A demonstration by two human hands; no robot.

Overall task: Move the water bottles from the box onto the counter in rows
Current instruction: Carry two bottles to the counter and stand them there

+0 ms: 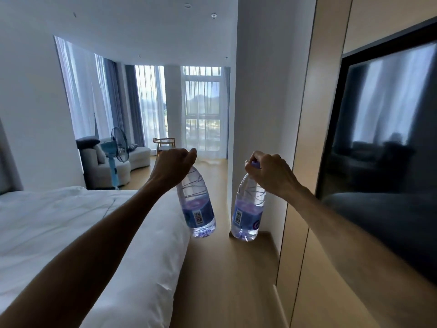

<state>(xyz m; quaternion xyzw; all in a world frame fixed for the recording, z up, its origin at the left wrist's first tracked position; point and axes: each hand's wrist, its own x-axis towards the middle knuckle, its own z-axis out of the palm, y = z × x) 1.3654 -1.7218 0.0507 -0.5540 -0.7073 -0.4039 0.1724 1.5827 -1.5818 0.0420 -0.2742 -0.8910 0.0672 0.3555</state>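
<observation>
Head view, left hand (173,165) gripping water bottle (197,204), right hand (269,171) gripping second bottle (248,209)

Clear bottles (198,202), blue labels (246,217), white bedding (71,223)

1. Two arms of the person are in view, one from the lower left and one from the lower right.
2. Both forearms are bare; no sleeve covers them up to the edge of the picture.
3. The left hand (173,165) has no glove, and no watch or bracelet shows on its wrist.
4. The right hand (272,172) is also without glove, and its wrist is bare.
5. On the fingers that can be seen, no ring shows.
</observation>
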